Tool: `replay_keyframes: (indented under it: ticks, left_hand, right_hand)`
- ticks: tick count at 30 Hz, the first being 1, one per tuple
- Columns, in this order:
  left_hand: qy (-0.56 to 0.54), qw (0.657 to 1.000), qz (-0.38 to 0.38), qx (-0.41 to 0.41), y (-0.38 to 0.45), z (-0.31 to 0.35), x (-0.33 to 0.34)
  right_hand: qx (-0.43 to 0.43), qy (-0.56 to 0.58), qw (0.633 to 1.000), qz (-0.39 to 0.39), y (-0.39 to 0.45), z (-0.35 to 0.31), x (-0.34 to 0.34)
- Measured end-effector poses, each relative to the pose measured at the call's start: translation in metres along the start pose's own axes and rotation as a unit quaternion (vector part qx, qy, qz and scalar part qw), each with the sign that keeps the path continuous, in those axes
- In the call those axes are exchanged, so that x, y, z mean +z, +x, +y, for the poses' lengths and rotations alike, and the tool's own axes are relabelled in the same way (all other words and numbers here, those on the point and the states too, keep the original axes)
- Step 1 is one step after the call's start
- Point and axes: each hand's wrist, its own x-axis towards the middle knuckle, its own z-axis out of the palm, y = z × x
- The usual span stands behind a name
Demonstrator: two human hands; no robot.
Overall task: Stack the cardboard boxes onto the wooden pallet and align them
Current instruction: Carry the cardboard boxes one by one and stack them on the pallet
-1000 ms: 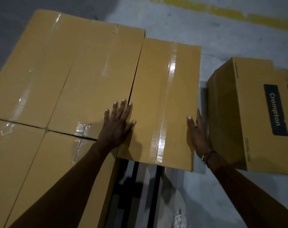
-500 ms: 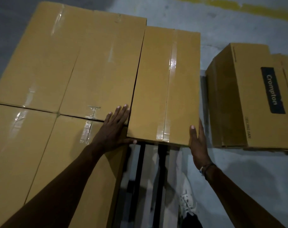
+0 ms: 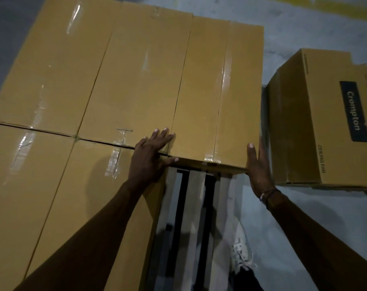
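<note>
Grey concrete floor (image 3: 304, 28) is surrounding the pallet (image 3: 196, 206) where we are squaring the narrow box (image 3: 218, 91) against its neighbours. Our left hand (image 3: 150, 156) is pressing flat across the seam, fingers straight; our right hand (image 3: 257, 166), open, is bracing its outer side. Next probably comes the printed box (image 3: 325, 122) nearby.

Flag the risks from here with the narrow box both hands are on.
1. The left hand lies across the seam between the narrow box and its neighbour; a further push could pinch the fingers there.
2. The right hand sits in the gap beside the Crompton box, so there is little room and knuckles may scrape.
3. Bare pallet slats show below the box's near edge; a slip could drop a hand between them.
</note>
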Motion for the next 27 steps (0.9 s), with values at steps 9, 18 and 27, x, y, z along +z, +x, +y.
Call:
replay_keyframes:
  ticks: [9, 18, 27]
  left_hand:
    - [0.000, 0.999, -0.027, -0.027, 0.001, 0.013, -0.010]
    - [-0.138, 0.984, 0.030, -0.104, -0.010, 0.075, -0.043]
    - [-0.263, 0.933, 0.157, -0.190, -0.030, 0.228, -0.136]
  right_hand:
    - [0.015, -0.048, 0.999, -0.014, 0.005, -0.004, -0.001]
    - [-0.010, -0.084, 0.996, 0.015, -0.018, -0.066, -0.017]
    - [-0.034, -0.020, 0.999, -0.031, -0.062, -0.215, -0.086]
